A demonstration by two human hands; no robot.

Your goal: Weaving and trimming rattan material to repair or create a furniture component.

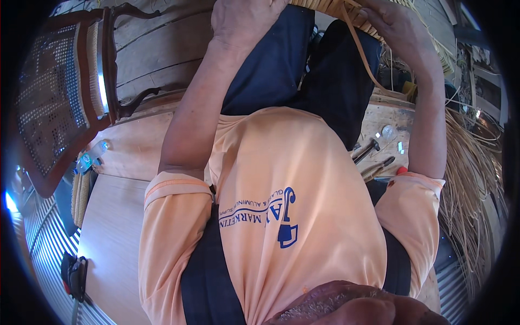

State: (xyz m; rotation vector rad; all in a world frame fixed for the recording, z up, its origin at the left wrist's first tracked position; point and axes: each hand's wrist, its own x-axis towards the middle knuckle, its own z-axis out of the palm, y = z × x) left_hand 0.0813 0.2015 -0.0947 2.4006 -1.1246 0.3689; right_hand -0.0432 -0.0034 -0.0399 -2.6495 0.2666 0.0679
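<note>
Peach-orange cotton is most of what you get here, since my t-shirt (pixel 281 216) fills the middle and blocks nearly everything below my chest, with my dark trousers (pixel 303 65) running up toward the top edge. Left of that there's the pale wooden bench (pixel 116 227) I'm sitting at, and a dark wooden chair (pixel 59 97) with a caned back leaning at the far left, half bent out of shape by the lens. On the right a big loose bundle of rattan strands (pixel 471 184) trails off into the dark rim. The woven cane piece (pixel 325 6) I'm working on sits up on my knees, but only a sliver shows before the top edge cuts it off. My left hand (pixel 244 19) rests on it there, fingers out of view, so can't tell how it's set. My right hand (pixel 392 21) is curled over the weave, pinching a flat cane strip (pixel 363 54) that hangs down. A couple of metal tools (pixel 371 154) peek out beside my right arm, hard to make out.
</note>
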